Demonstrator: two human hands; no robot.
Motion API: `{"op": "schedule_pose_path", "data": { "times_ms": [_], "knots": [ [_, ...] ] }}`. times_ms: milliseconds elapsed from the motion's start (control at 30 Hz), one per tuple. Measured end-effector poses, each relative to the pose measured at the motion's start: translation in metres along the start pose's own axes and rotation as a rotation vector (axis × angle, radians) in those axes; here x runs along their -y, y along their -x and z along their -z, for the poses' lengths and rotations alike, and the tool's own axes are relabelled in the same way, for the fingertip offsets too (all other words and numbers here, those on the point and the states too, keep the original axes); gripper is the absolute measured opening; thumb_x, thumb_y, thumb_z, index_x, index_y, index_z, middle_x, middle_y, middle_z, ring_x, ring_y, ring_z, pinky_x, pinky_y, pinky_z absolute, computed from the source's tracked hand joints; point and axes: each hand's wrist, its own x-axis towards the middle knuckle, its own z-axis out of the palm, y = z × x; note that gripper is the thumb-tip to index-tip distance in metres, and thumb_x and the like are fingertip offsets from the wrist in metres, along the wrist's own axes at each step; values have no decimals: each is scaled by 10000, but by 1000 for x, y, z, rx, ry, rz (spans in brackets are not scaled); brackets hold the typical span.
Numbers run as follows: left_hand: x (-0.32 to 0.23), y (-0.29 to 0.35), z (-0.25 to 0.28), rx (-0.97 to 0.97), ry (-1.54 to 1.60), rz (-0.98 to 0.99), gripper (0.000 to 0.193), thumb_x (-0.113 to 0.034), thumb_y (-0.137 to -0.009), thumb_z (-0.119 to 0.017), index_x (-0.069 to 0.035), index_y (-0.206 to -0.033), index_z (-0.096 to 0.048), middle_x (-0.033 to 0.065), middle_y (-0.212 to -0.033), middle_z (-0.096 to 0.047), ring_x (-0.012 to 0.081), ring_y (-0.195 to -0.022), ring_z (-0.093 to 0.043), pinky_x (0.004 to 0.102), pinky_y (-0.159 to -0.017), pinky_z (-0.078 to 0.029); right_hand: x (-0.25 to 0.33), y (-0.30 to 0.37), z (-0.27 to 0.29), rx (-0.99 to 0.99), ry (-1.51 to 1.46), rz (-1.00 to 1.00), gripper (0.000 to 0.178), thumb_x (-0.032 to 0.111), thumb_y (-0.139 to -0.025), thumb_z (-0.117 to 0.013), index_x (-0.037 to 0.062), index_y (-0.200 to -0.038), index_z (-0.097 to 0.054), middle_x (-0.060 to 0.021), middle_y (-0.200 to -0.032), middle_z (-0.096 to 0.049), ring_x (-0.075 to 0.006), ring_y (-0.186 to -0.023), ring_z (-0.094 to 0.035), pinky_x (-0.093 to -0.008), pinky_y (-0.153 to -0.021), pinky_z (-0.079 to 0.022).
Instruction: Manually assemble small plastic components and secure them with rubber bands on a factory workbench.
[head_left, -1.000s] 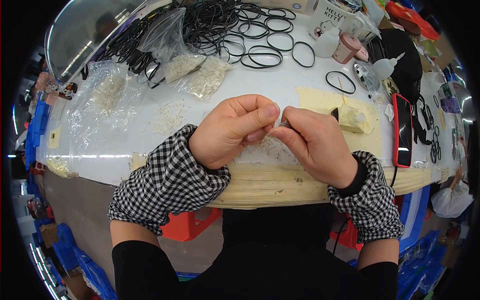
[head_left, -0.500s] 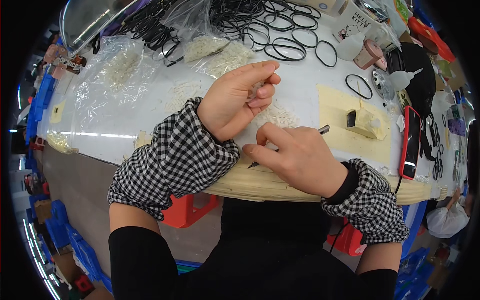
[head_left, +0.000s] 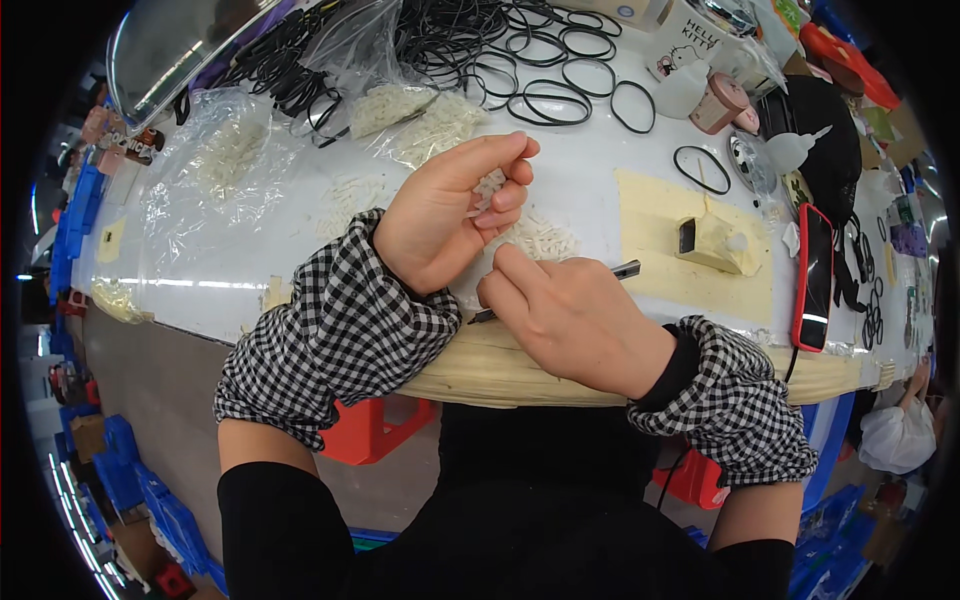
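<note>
My left hand (head_left: 447, 218) is cupped palm up, its fingers curled round several small whitish pieces (head_left: 490, 186). Just below and to its right, my right hand (head_left: 580, 318) is closed on a slim dark metal tool that looks like tweezers (head_left: 627, 270). One end of it sticks out behind the knuckles; the dark pointed end shows by the table edge under my fingers. The right fingertips are partly hidden, so I cannot tell whether they also pinch a piece. A loose heap of small white pieces (head_left: 545, 238) lies on the table just behind my hands.
More white pieces (head_left: 355, 198) are scattered to the left, near clear bags (head_left: 225, 160) of them. Black bands (head_left: 550, 103) and a dark bundle lie at the back. On the right are a tape-wrapped block (head_left: 715, 248), a red-cased phone (head_left: 817, 280) and a squeeze bottle (head_left: 793, 150).
The whole view has shifted slightly left. My left fingers have turned a little, so the pieces in the palm show more. The right hand still grips the tool, close to the left.
</note>
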Motion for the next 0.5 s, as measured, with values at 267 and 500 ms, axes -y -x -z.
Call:
{"op": "schedule_pose_path", "data": {
  "times_ms": [267, 500],
  "knots": [
    [6, 10, -13, 241, -133, 214, 231, -231, -946, -538, -17, -879, -592, -28, -712, -502, 37, -576, -376, 185, -514, -296, -21, 2, 33, -390, -89, -172, 292, -103, -667, -607, 25, -925, -555, -117, -834, -524, -257, -617, -576, -322, -485, -457],
    [8, 10, -15, 278, -42, 223, 219, -217, -958, -525, -19, -898, -598, -39, -708, -475, 37, -573, -345, 178, -526, -300, -25, 5, 33, -440, -40, -125, 265, -91, -695, -629, 19, -927, -561, -106, -811, -518, -221, -619, -565, -293, -471, -459]
  ]
}}
